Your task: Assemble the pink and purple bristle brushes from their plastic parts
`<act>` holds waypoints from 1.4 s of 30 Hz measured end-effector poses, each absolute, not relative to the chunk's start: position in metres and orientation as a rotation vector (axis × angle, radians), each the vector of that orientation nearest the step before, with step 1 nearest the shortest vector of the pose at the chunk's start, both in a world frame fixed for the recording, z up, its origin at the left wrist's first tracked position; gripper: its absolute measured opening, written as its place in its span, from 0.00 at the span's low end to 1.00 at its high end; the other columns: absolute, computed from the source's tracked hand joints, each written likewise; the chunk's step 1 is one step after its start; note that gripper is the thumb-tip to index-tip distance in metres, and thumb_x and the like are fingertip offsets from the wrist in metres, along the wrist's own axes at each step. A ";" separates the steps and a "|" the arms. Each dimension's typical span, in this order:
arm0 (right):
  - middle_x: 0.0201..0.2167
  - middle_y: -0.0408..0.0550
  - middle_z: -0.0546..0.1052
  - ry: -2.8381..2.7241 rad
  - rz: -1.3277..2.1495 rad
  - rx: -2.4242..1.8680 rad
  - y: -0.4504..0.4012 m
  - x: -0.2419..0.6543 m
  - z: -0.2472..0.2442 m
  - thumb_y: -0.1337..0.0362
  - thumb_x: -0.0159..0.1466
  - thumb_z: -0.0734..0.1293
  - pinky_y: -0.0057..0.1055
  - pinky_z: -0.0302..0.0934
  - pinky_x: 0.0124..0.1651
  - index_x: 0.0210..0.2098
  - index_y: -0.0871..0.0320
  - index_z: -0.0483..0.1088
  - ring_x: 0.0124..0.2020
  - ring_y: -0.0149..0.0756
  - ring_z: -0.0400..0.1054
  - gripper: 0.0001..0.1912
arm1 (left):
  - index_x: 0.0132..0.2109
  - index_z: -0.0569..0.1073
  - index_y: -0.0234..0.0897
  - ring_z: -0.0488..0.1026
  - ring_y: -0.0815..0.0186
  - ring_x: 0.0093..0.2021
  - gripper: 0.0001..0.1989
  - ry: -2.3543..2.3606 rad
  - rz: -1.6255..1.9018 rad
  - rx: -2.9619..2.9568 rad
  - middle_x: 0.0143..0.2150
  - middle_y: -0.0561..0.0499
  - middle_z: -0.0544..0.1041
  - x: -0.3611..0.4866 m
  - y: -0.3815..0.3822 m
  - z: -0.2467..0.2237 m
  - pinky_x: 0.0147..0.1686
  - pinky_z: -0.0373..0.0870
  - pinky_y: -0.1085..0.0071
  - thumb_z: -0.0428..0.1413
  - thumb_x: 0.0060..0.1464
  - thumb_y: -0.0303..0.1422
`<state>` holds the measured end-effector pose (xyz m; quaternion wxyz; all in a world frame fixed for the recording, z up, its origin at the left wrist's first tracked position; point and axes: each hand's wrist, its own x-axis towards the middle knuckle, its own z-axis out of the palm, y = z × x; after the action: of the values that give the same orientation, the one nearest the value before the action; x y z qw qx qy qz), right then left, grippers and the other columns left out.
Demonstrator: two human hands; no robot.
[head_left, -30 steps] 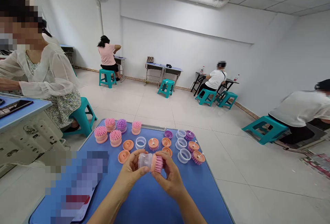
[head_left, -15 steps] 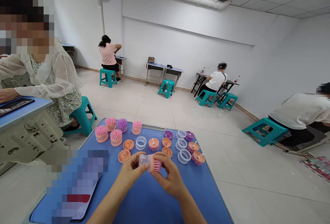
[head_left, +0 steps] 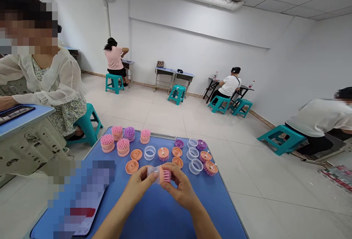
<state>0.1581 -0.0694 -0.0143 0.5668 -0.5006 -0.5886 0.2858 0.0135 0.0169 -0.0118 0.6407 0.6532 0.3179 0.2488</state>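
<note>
My left hand (head_left: 139, 185) grips a transparent plastic ring (head_left: 153, 173), and my right hand (head_left: 180, 189) grips a pink bristled brush head (head_left: 165, 175) pressed against it. Spread over the blue table (head_left: 154, 213) in front of me are more parts. Several pink and purple brush heads (head_left: 123, 147) stand at the far left. Flat orange round bases (head_left: 136, 154) and transparent rings (head_left: 150, 152) lie nearer my hands. Several bristled orange-backed pieces (head_left: 210, 168) lie at the right.
A blurred flat object (head_left: 82, 198), perhaps a phone, lies on the table's left side. A seated person in a white blouse (head_left: 46, 77) works at a blue desk on my left. Another person sits on a teal stool at right; others sit at far desks.
The ring and brush head have shifted slightly in my hands. The view has moved a little, and the parts on the table stay in place.
</note>
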 end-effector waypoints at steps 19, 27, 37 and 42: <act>0.35 0.46 0.72 -1.250 0.793 -1.289 -0.066 0.162 -0.024 0.55 0.55 0.70 0.31 0.65 0.35 0.47 0.53 0.67 0.32 0.34 0.68 0.21 | 0.36 0.67 0.36 0.65 0.65 0.32 0.16 0.731 0.621 1.585 0.30 0.53 0.68 0.012 0.017 -0.017 0.33 0.62 0.71 0.55 0.46 0.43; 0.33 0.49 0.72 -1.141 0.968 -1.296 -0.064 0.161 -0.027 0.41 0.58 0.60 0.32 0.64 0.29 0.45 0.58 0.65 0.28 0.35 0.68 0.28 | 0.40 0.68 0.37 0.68 0.61 0.39 0.18 0.669 0.695 1.511 0.40 0.49 0.71 0.012 0.010 -0.010 0.41 0.66 0.67 0.61 0.39 0.33; 0.28 0.44 0.72 -1.122 1.072 -1.250 -0.066 0.162 -0.020 0.47 0.55 0.68 0.27 0.63 0.28 0.41 0.58 0.68 0.25 0.31 0.67 0.23 | 0.41 0.67 0.37 0.69 0.61 0.39 0.20 0.657 0.680 1.454 0.40 0.49 0.71 0.012 0.010 -0.009 0.39 0.67 0.67 0.61 0.38 0.33; 0.20 0.45 0.71 -1.076 1.115 -1.358 -0.066 0.167 -0.024 0.35 0.57 0.52 0.26 0.58 0.20 0.41 0.64 0.69 0.15 0.29 0.64 0.38 | 0.40 0.67 0.37 0.69 0.61 0.38 0.20 0.678 0.676 1.457 0.38 0.50 0.71 0.014 0.009 -0.011 0.40 0.67 0.67 0.62 0.37 0.33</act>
<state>0.1665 -0.0660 -0.0239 0.5146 -0.5651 -0.4477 0.4641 0.0135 0.0091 -0.0109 0.6436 0.6397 0.2975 0.2968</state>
